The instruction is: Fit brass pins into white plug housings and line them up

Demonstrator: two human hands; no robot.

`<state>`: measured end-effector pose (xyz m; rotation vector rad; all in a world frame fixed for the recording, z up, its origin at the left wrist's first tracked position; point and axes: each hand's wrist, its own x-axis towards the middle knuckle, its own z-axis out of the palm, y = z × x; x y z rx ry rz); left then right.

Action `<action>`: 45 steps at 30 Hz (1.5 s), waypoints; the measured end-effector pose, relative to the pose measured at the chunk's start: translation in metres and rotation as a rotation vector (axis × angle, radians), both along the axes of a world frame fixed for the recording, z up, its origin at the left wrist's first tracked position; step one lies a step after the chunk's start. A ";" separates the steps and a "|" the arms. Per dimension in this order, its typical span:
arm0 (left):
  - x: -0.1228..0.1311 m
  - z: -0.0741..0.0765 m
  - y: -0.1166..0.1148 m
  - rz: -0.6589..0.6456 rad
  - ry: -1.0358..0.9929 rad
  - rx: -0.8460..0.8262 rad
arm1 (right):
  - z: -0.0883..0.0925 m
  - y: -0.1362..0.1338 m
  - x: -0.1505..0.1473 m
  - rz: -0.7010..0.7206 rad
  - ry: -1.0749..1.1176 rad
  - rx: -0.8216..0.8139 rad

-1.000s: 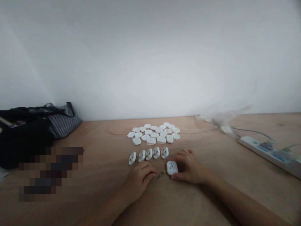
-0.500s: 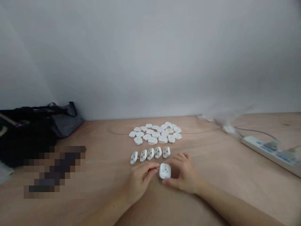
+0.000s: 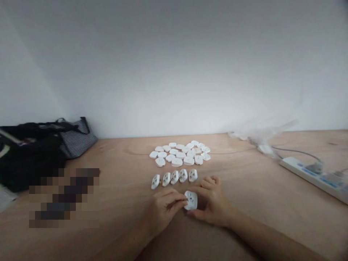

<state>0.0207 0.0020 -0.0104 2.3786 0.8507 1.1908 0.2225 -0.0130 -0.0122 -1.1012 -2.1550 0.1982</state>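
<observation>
My right hand holds a white plastic plug housing upright, its holed inner face turned toward me. The fingers and thumb grip it by the edge. At the left side of that housing, my left hand pinches with thumb and fingertips. A tiny dark bit shows at its tips against the housing, too small to name. Just behind the hands stand several white plug pieces in a row, with metal-coloured parts in them. Farther back lies a cluster of white plug housings.
A white power strip with plugged-in cords lies at the right. Behind it is a crumpled clear plastic bag. A black bag and a striped bag sit at the left. A blurred-out dark item lies before them. The wall bounds the wooden table.
My left fingertips have moved right, from beside the housing onto its left part. The housing has tilted slightly in my right hand. The row and cluster stay put.
</observation>
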 end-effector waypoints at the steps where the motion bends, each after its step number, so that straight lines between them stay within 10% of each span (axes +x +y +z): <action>1: 0.000 0.000 0.000 0.001 0.000 -0.001 | -0.001 0.000 0.000 -0.003 0.006 0.007; 26: -0.005 0.004 0.001 -0.108 0.106 0.275 | 0.002 0.000 0.002 -0.001 0.063 0.057; 45: 0.010 -0.005 0.003 0.026 0.336 -0.097 | 0.000 0.012 0.024 -0.089 -0.009 0.112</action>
